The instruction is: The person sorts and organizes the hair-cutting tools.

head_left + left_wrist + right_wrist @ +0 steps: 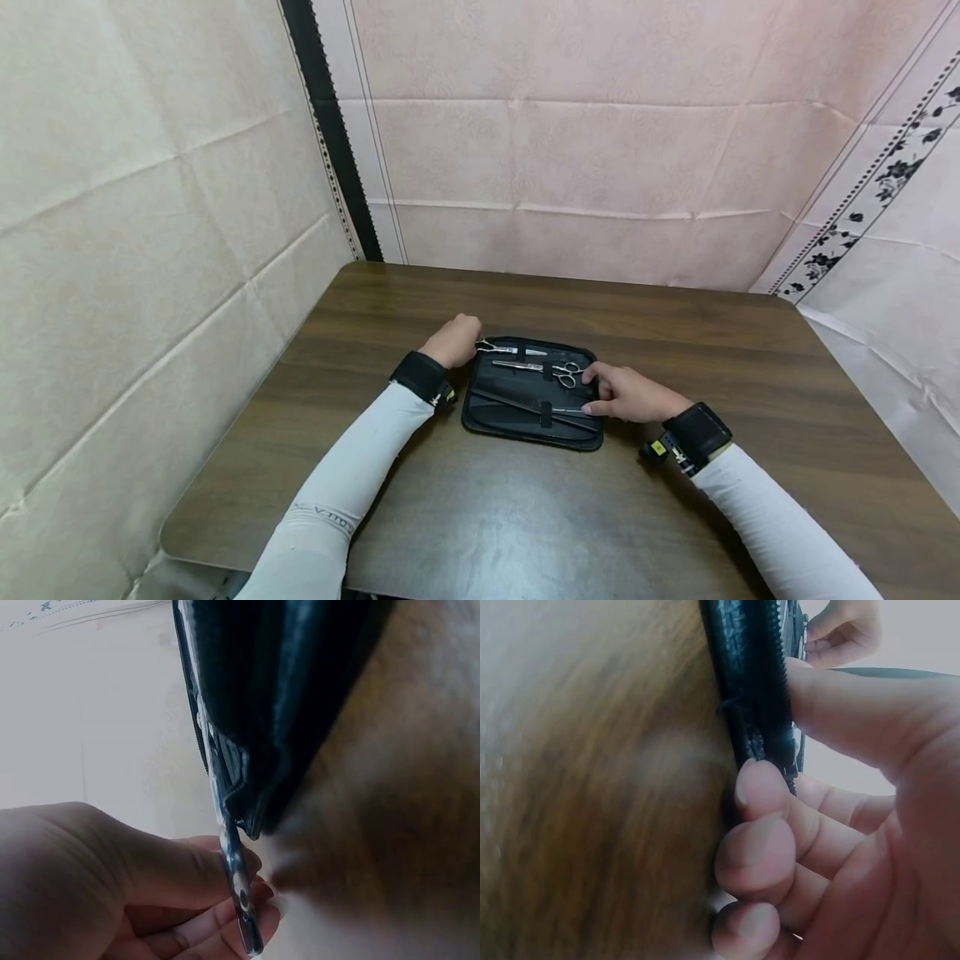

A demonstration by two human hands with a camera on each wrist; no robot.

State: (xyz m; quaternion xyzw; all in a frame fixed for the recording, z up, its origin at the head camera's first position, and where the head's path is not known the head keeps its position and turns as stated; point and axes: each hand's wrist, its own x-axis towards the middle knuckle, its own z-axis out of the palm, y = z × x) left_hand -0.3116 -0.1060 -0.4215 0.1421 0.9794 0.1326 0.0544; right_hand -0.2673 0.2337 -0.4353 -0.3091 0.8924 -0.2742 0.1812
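Observation:
A black zip case (504,423) lies open on the wooden table (525,517). Strapped inside it are steel scissors (517,350) at the top, a second pair (542,367) below them, and a long dark tool (525,406) lower down. My left hand (453,340) is at the case's top left corner, fingers curled, pinching the end of the top scissors (234,862), which sticks out past the case edge (277,690). My right hand (626,393) grips the case's right edge (750,690), with the thumb (840,712) on top and fingers (759,796) curled against the zipper.
The table fills a corner between cloth-covered walls: cream (135,208) to the left, pink (585,150) behind, a floral border (885,183) to the right. Both forearms wear white sleeves and black wrist straps (422,377).

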